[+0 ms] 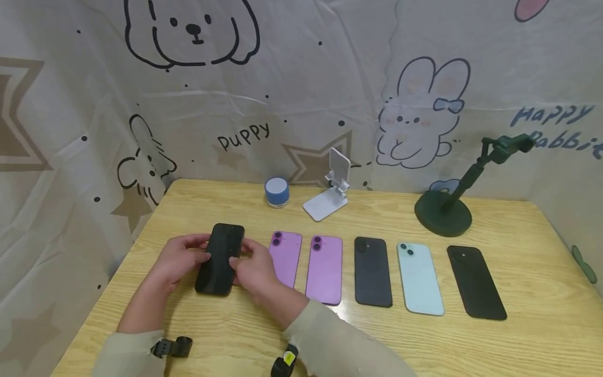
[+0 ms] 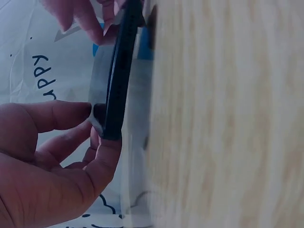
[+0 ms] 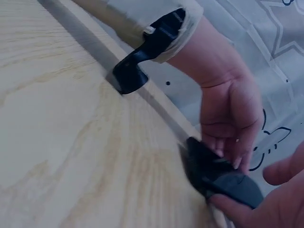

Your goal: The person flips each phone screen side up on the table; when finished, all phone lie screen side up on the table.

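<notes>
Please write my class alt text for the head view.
A left hand and right hand hold a rectangular black phone over a wooden table. To the phone's right lie two purple phones, a dark grey phone, a pale blue phone and another black phone; behind stand a blue cylinder, a white folding stand and a dark green stand.

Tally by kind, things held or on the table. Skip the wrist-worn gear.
Phones: 6 (1 held, 5 lying flat)
Stands: 2 (1 white, 1 dark green)
Blue cylinder with a pale top: 1
Total: 9
</notes>
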The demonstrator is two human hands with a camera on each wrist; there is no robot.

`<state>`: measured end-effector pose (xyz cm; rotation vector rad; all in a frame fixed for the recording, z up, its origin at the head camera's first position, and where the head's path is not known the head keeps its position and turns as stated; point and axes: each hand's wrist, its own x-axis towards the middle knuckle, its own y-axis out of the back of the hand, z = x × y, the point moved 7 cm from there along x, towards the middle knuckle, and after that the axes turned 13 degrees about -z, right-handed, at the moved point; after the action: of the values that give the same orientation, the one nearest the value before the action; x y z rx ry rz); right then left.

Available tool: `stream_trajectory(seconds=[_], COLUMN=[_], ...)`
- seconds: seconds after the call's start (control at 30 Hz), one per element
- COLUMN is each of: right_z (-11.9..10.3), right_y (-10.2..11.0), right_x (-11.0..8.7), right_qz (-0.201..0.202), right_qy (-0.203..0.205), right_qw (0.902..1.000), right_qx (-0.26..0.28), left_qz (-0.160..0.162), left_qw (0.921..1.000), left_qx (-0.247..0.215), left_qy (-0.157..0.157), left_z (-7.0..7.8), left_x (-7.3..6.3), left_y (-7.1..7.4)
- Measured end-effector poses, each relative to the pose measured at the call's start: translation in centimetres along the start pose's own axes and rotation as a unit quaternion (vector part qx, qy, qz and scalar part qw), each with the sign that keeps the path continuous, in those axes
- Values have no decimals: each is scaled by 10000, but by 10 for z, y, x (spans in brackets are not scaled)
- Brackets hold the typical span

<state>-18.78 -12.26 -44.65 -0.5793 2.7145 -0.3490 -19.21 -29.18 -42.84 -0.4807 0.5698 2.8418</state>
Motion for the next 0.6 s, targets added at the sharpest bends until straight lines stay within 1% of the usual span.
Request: stream_trajectory(seconds=[0.1,0.2,0.3,0.43,0.6], right_z=[-2,-3,-3,-3,-4], right_y=[0,0,1,0,2], right_x=[-1,-2,-3,-4,-6], right_qz=[-192,-366,-462,-565,-639], right_qy=[-79,-185,-263,-266,-202], right_qw=[9996,9984,9981,9979,9976], right_qx=[-186,-377,-308,-170,-187], left_qz=[-148,-227,-171,-84,-102], left_qw=[9999,9997,9996,9996,9997], left_qx=[27,68,146,205,114], left_qy=[55,102,148,192,168], left_z=[-1,-1,-1,1,4], left_x=[2,2,1,-1,-4], left_y=[-3,-6,-7,-9,-12])
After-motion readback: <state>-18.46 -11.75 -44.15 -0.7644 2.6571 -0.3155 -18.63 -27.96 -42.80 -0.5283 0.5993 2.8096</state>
